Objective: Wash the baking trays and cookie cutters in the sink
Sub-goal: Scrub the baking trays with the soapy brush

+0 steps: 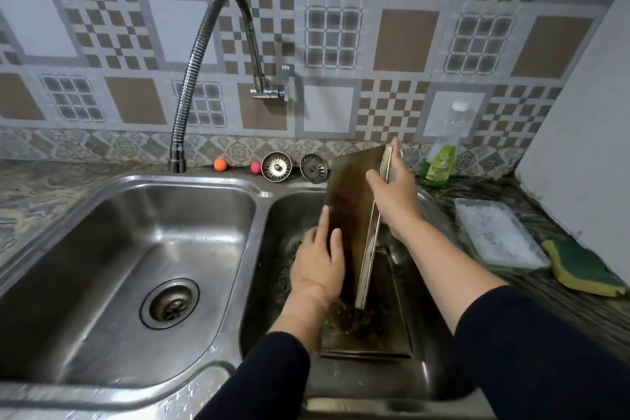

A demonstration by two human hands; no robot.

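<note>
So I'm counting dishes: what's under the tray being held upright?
A second tray lies flat in the right basin beneath the upright tray. Dark bits sit on it; cutters can't be made out.

Home kitchen: double steel sink (262,196), patterned wall tiles (405,41), sponge (583,268).

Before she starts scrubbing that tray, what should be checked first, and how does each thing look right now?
1. Upright baking tray held firmly: ok, right hand grips its edge, left hand lies flat on its face.
2. Tray over the right sink basin: ok.
3. Sponge within reach: ok, on the counter, not in hand.
4. Dish soap bottle nearby: ok.
5. Water running: not ok, faucet spout points at the left basin, no stream visible.
6. Drain clear: cannot tell.
</note>
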